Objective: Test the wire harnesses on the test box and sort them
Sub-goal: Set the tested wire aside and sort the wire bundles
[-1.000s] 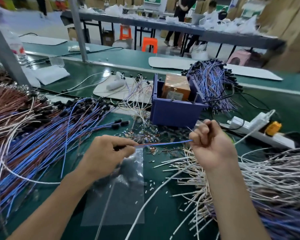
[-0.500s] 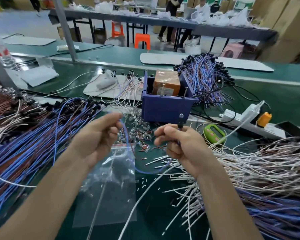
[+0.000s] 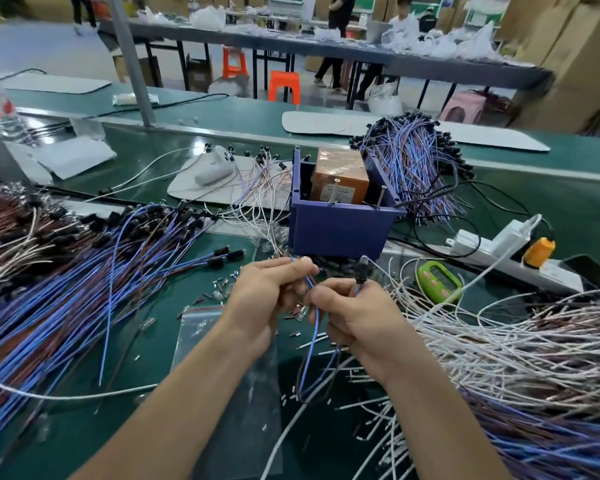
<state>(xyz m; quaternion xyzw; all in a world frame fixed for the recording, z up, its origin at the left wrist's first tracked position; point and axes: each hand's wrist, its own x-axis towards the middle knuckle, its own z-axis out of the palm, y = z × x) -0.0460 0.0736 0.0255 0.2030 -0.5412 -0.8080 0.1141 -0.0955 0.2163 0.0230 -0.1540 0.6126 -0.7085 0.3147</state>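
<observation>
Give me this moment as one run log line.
left hand: pinches blue wire harness | right hand: grips harness, black connector upward | blue test box: untouched

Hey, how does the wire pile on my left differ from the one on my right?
The left pile is mostly blue and brown wires; the right pile is mostly white on top. The left pile's far ends carry black plugs; the right pile's ends toward the middle look bare. Both lie loose on the green table.
</observation>
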